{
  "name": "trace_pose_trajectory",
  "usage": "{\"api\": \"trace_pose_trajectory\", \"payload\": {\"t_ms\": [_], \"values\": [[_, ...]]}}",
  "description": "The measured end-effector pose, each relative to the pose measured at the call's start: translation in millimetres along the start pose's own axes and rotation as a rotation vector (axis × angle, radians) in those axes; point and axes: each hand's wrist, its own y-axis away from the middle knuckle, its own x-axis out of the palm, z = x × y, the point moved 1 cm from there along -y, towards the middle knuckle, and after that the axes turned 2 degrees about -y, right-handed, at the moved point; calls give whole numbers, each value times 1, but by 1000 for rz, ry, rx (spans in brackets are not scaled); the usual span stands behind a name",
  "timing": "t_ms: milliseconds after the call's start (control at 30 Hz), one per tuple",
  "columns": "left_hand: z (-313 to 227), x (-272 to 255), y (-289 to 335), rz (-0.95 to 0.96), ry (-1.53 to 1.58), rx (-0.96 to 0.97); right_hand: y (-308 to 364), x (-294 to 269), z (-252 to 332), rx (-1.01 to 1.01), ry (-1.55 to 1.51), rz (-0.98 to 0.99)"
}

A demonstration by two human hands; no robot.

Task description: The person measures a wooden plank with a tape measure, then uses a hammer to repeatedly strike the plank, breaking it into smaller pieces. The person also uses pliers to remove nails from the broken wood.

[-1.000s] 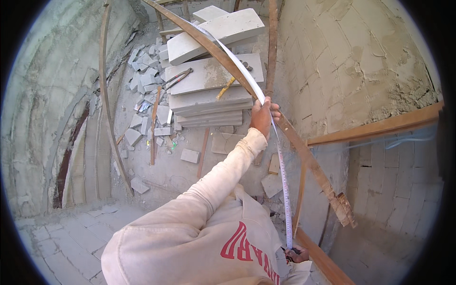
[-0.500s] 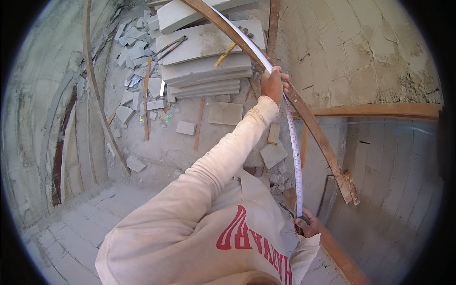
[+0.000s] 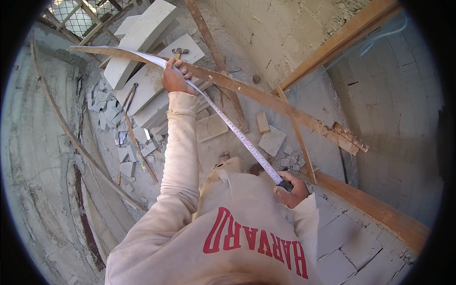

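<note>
My left hand (image 3: 176, 77) is closed around a long wooden plank (image 3: 256, 97) and presses the white blade of a tape measure (image 3: 241, 136) against it. Past that hand the blade runs along the plank toward its far left end. Down to the right, my right hand (image 3: 293, 190) grips the dark case of the tape measure, close to my body. Between the two hands the blade stretches slantwise, apart from the plank. The plank's near right end (image 3: 349, 137) is rough, with a short piece of wood on it.
Pale blocks (image 3: 142, 42) lie stacked beyond my left hand, with a hammer (image 3: 179, 52) and pliers (image 3: 130, 95) on them. Broken block pieces (image 3: 104, 107) litter the floor at left. A wooden beam (image 3: 342, 40) crosses at right, and a thin strip (image 3: 298, 135) leans below it.
My view has turned, so the plank now slants from upper left to lower right. Both hands keep their hold, and the right hand with the tape case appears higher in view.
</note>
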Motion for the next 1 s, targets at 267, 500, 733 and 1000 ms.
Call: {"api": "trace_pose_trajectory", "payload": {"t_ms": [267,500,733,1000], "values": [[-6,-7,40,74,-44,-17,33,-32,-11,-3,-70,23],[52,-52,32,-169,-85,-77,36,-54,-76,152,-68,112],[45,-73,35,-233,-192,5,31,-57,-78,141,-89,177],[-25,-22,59,-67,-135,256,3,-44,-64,30,-122,230]]}}
